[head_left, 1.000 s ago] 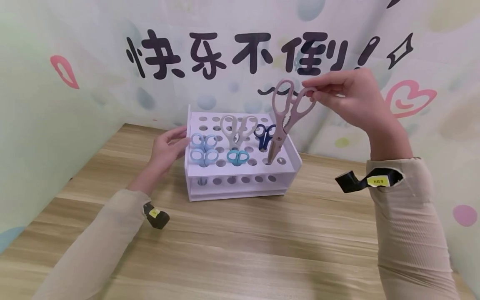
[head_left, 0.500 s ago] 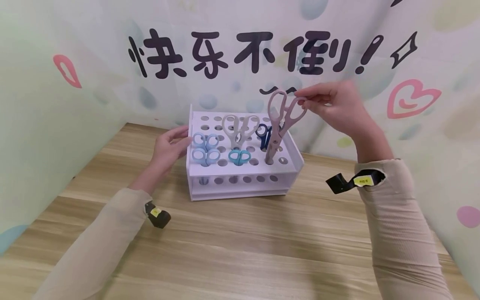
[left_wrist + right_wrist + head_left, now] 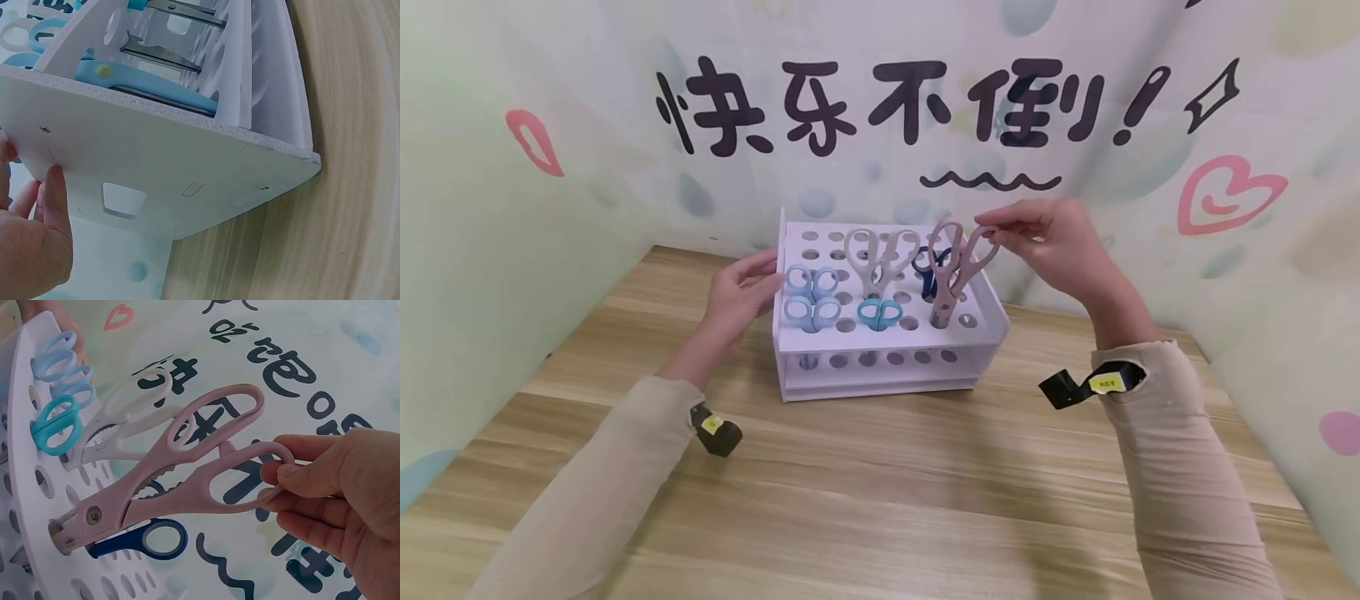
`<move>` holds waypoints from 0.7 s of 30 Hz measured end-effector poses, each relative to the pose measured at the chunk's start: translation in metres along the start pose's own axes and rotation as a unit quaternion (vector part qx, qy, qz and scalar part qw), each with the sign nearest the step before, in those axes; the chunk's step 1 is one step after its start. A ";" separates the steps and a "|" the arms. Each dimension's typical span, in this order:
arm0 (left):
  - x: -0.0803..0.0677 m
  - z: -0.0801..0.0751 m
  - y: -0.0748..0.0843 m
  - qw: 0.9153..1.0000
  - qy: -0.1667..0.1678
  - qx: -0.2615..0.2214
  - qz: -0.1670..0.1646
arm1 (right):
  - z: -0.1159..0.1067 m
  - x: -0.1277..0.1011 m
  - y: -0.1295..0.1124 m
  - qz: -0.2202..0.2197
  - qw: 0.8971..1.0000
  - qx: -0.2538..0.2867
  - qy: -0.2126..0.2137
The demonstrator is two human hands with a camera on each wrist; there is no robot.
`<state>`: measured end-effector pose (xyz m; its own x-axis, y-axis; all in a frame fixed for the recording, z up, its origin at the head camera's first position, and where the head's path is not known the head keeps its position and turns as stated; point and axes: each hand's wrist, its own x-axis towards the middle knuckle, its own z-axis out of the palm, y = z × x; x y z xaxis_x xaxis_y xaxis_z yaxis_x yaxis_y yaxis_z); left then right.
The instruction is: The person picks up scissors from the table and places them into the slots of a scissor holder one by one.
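Large pink scissors [image 3: 947, 287] stand blades-down in a front hole of the white perforated rack [image 3: 880, 337]. My right hand [image 3: 1051, 248] pinches one handle loop of them between thumb and fingers, as the right wrist view also shows. Against the rack's left side panel [image 3: 150, 150] rest the fingertips of my left hand [image 3: 737, 292], fingers fairly straight. Other scissors stand in the rack: two light blue pairs [image 3: 812, 312] at the left, a small teal pair [image 3: 879, 313], a whitish pair [image 3: 880, 258], and a navy pair [image 3: 928, 271] partly hidden behind the pink ones.
The rack stands on a wood-grain table [image 3: 880, 492] near a patterned cloth backdrop [image 3: 850, 183] with black characters. A black wrist camera [image 3: 717, 431] sits on the left sleeve and another wrist camera [image 3: 1090, 385] on the right one.
My right hand has come down and left, and the pink scissors have sunk deeper into their hole, standing more upright. My left hand has stayed at the rack's side.
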<state>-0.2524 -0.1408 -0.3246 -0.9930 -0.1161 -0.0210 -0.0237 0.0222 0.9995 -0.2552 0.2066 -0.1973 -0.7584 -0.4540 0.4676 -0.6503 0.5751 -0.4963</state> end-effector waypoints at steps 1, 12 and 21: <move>0.000 0.000 0.000 1.000 -0.001 0.000 0.000 | 0.001 -0.001 0.001 0.003 1.000 -0.002 0.000; 0.001 0.003 0.000 1.000 0.004 0.014 -0.004 | 0.010 -0.007 0.010 0.032 0.999 -0.010 -0.004; 0.000 0.001 0.000 1.000 0.004 0.006 -0.002 | 0.012 -0.011 0.018 0.020 1.000 0.014 0.001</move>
<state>-0.2521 -0.1392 -0.3247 -0.9919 -0.1248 -0.0242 -0.0287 0.0342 0.9990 -0.2591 0.2133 -0.2198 -0.7834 -0.4302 0.4487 -0.6210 0.5726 -0.5353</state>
